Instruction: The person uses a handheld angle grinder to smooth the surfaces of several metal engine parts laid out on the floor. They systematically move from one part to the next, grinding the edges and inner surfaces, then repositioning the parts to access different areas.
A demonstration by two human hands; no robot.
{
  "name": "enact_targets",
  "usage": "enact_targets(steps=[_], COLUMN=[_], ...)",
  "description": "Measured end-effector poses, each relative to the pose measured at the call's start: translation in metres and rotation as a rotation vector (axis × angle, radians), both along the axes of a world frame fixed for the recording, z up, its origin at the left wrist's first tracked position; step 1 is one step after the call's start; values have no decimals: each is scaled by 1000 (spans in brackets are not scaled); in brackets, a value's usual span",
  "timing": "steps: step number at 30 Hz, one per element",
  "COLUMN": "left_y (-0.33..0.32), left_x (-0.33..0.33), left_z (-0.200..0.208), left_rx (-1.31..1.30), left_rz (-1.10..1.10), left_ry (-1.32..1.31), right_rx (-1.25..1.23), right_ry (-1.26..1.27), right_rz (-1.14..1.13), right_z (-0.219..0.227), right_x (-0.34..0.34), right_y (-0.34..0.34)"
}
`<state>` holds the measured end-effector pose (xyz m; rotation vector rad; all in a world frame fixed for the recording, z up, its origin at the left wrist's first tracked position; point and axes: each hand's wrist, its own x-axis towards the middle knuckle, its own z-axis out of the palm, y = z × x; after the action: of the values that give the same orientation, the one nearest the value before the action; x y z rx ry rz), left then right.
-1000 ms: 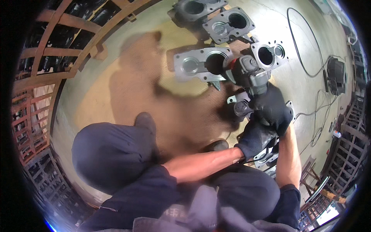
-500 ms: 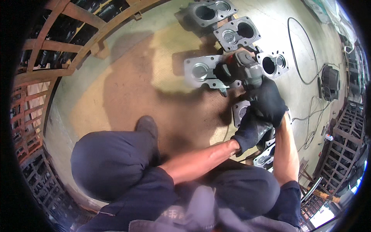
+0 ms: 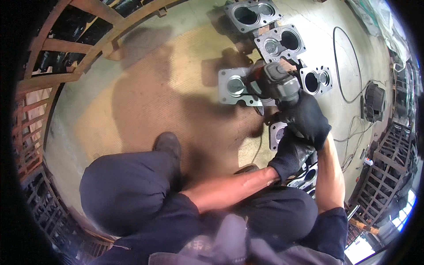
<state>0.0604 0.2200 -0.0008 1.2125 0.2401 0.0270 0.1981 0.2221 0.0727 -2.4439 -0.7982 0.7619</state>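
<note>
Both black-gloved hands hold a black and red power tool that looks like an angle grinder (image 3: 277,81). My right hand (image 3: 309,119) is closed around its body. Just below and nearer to me, my left hand (image 3: 291,154) is closed at the tool's rear end, its fingertips partly hidden. The tool's head lies over the right part of a flat grey metal casting (image 3: 227,95) with a round recess, covering much of it. Whether the head touches the casting, I cannot tell. Another casting (image 3: 274,136) shows partly beside my hands.
More castings with round bores (image 3: 269,46) lie farther off, and another (image 3: 317,80) to the right. A black cable (image 3: 335,57) loops over the floor near a dark box (image 3: 375,101). Rusty metal crates stand at the left (image 3: 66,79) and right (image 3: 388,165). My boot (image 3: 168,145) rests on the brown mat.
The tool and both hands have moved slightly toward me, with the grip unchanged. The castings sit a little farther right in view, as the whole view has shifted.
</note>
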Motion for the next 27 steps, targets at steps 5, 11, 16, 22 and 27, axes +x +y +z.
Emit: enact_targets(steps=[5,11,16,22,27], left_y=[-7,27,51,23,32], left_x=[0,-9,-12,-6,-11], left_z=[-5,-8,-9,9,13], left_rx=[1,-53,-142,6,15], left_rz=[-13,27,8,60,37], left_ry=[5,73,154,31,58], right_rx=[40,20,-79,0,-96], right_ry=[236,255,196,161,222], right_rz=[-335,-193,-57,-165,-178], right_z=[18,12,10,26,19], right_x=[-13,-15,-17,-20,-17], right_y=[7,50,84,51,53])
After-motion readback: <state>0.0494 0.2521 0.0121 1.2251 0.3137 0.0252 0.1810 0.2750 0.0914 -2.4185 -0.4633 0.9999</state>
